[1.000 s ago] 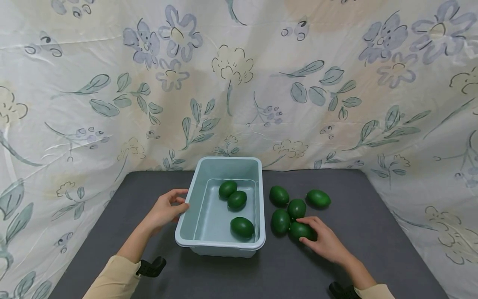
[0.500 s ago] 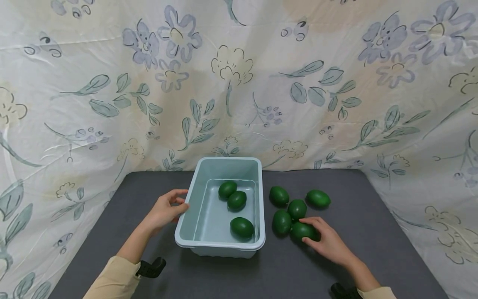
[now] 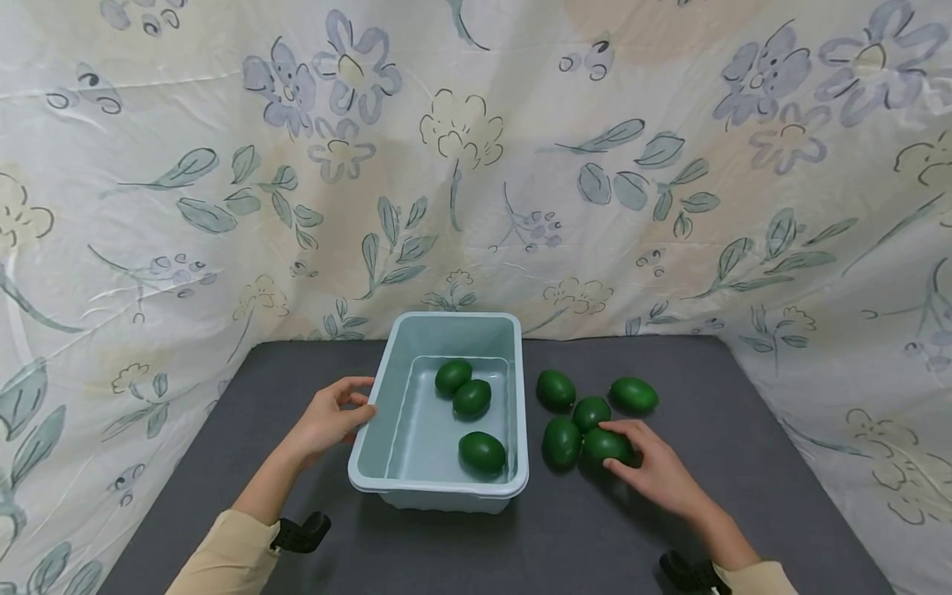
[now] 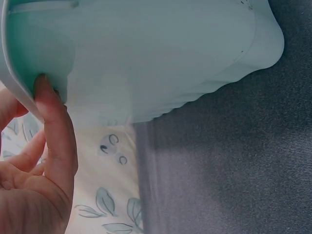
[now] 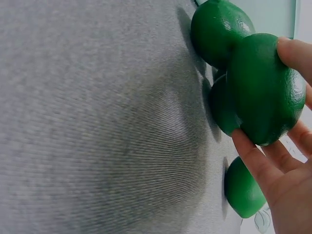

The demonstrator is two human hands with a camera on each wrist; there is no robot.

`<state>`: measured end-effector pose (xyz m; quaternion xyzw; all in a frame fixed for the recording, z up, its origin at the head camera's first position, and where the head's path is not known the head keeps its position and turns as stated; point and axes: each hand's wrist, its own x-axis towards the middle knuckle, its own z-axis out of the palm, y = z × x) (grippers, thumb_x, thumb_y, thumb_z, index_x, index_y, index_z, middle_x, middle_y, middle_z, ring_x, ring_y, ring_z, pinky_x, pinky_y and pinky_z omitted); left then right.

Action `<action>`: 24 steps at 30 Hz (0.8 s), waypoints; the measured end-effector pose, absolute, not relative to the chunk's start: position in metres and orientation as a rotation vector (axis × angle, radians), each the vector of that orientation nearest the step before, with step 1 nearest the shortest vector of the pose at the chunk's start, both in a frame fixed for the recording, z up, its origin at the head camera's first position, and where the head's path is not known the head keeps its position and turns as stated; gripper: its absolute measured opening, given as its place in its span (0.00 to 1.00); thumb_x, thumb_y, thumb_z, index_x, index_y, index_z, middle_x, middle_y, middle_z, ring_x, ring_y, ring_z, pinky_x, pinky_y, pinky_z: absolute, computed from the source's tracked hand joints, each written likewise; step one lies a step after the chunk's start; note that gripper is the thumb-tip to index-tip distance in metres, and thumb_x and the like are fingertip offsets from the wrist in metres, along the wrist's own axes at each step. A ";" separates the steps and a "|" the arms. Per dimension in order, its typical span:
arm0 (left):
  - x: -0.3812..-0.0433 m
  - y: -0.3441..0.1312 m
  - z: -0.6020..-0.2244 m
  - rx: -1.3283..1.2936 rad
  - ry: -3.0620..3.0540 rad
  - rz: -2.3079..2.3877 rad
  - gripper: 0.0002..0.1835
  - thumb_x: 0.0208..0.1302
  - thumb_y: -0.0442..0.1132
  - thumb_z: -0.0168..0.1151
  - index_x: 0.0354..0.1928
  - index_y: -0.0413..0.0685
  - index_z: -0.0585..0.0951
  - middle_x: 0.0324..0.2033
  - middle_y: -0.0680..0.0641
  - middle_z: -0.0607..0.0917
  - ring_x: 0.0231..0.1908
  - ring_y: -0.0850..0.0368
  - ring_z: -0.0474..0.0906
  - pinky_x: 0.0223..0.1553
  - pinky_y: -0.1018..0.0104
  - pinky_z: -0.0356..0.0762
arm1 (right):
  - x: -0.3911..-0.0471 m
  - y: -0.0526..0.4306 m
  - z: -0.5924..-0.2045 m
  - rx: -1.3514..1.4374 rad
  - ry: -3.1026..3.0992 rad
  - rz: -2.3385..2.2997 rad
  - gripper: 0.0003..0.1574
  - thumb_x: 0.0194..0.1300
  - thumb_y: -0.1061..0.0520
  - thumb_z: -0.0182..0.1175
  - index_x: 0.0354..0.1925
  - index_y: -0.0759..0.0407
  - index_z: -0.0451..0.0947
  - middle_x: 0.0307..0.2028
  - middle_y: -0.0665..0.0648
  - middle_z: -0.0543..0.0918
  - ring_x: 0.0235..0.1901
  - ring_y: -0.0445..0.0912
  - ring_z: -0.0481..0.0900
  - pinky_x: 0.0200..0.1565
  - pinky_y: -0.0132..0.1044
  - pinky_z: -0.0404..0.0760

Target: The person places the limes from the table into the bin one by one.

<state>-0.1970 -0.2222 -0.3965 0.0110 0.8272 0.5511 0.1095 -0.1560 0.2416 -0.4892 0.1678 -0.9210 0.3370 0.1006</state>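
Green fruit [image 5: 263, 92]: right hand [image 3: 659, 473] pinching; bin rim [image 3: 439, 488]: left hand [image 3: 327, 419] pinching; three fruits [image 3: 482, 453] inside: head view only

The person's left forearm [image 3: 264, 487], in a cream cloth sleeve [image 3: 226, 555], slants forward to a bare left hand [image 3: 330, 417] pinching between thumb and bent fingers, while the bare right hand [image 3: 658, 469], angled inward, grips with thumb and fingertips.

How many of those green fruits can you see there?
8. The tub holds three green fruits, two toward the back; the right hand grips one fruit; four loose fruits lie on the table to the tub's right. The hand or tub could hide more.
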 end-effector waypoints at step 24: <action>-0.198 -0.222 -0.397 0.032 2.453 1.597 0.27 0.61 0.35 0.59 0.62 0.43 0.65 0.41 0.38 0.76 0.32 0.53 0.80 0.32 0.53 0.81 | -0.181 0.233 -0.462 0.511 -2.685 1.059 0.31 0.57 0.51 0.65 0.58 0.52 0.70 0.53 0.54 0.72 0.47 0.46 0.74 0.38 0.37 0.78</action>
